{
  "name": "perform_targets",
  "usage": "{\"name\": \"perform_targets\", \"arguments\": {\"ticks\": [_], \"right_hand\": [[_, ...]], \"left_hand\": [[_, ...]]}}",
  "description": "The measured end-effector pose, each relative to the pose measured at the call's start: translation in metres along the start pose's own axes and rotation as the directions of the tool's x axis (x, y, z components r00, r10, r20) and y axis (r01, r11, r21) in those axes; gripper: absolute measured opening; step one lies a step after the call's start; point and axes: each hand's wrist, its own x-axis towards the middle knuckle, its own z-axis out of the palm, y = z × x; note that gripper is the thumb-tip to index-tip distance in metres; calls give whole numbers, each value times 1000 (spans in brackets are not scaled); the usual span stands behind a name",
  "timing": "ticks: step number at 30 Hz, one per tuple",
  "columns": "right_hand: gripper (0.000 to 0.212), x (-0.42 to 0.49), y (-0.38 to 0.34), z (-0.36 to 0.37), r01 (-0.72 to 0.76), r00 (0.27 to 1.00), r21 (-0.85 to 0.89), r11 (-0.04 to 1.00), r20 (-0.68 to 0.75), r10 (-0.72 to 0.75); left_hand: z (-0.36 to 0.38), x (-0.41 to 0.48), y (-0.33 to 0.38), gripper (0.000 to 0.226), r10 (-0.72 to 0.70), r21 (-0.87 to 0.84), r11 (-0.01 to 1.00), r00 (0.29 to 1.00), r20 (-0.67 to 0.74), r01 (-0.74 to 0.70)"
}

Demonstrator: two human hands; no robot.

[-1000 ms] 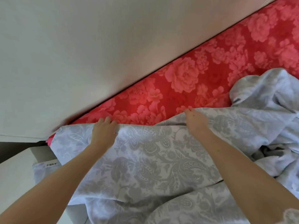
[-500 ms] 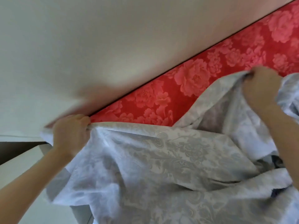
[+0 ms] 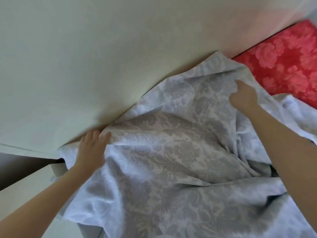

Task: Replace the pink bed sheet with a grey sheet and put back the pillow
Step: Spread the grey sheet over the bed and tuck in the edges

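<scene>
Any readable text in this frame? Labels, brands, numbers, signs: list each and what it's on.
No readable text anywhere in this frame.
grey sheet: floral pattern only, no tag or print in view.
pink sheet: flower print only, no lettering.
pale panel behind the bed: blank, with its lower edge motion-blurred.
</scene>
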Motion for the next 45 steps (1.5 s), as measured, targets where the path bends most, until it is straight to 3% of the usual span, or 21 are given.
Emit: {"name": "perform_targets", "arguments": {"ticks": [3, 6, 9, 11, 15, 19, 20, 22, 24, 25, 27, 29, 30, 32, 35, 37, 38, 41, 45], "right_hand": [[52, -52, 23, 21, 36, 984, -5, 999, 177, -34], [44, -111, 61, 26, -16, 979, -30, 999, 203, 22], [41, -181, 124, 30, -139, 971, -75, 988, 184, 150], [41, -233, 173, 36, -305, 932, -74, 950, 182, 313], [44, -357, 268, 62, -654, 740, -36, 756, 177, 649], [46, -471, 336, 94, -894, 448, 100, 437, 214, 868], [57, -492, 352, 107, -926, 376, 153, 346, 273, 886], [95, -528, 371, 129, -938, 315, 265, 222, 392, 865], [124, -556, 381, 159, -920, 293, 378, 106, 482, 826], [122, -563, 375, 164, -899, 297, 437, 38, 541, 787], [103, -566, 356, 171, -834, 345, 543, -99, 652, 675], [58, -558, 326, 171, -761, 441, 628, -159, 682, 583], [44, -554, 313, 174, -735, 489, 664, -140, 661, 569], [37, -543, 274, 167, -672, 619, 735, -96, 628, 471], [33, -544, 229, 151, -637, 756, 768, -63, 639, 146], [29, -551, 233, 151, -606, 771, 795, -21, 593, 230], [26, -557, 243, 153, -592, 741, 804, -52, 568, 358], [9, -589, 289, 156, -527, 546, 812, -252, 551, 631], [25, -651, 359, 165, -528, 327, 800, -284, 500, 802]], "left_hand": [[-5, -15, 9, 75, 61, -9, 998, 998, -34, -61], [-13, -31, 27, 70, 104, -4, 995, 994, -19, -104], [-20, -46, 58, 68, 175, -11, 985, 984, 22, -174], [-25, -57, 85, 65, 241, -29, 970, 970, 40, -240], [-37, -86, 147, 59, 420, -66, 907, 905, 58, -417], [-48, -120, 206, 58, 576, -77, 817, 816, 46, -572], [-49, -129, 219, 57, 607, -90, 793, 793, 44, -602], [-48, -148, 245, 52, 657, -117, 752, 752, 52, -649], [-44, -168, 270, 48, 695, -158, 716, 715, 74, -680], [-41, -178, 281, 46, 714, -187, 696, 695, 82, -693], [-38, -198, 303, 41, 753, -231, 653, 652, 89, -722], [-39, -216, 323, 38, 789, -273, 603, 611, 66, -749], [-38, -224, 331, 34, 801, -303, 581, 596, 52, -755], [-39, -237, 345, 24, 830, -352, 522, 558, 2, -777], [-43, -250, 365, 26, 857, -406, 460, 515, -28, -789], [-48, -256, 375, 24, 851, -415, 470, 525, -23, -779], [-48, -259, 381, 26, 859, -413, 462, 512, -12, -785], [-51, -273, 399, 27, 895, -389, 422, 444, 38, -819], [-47, -300, 427, 29, 922, -405, 374, 382, 65, -835]]}}
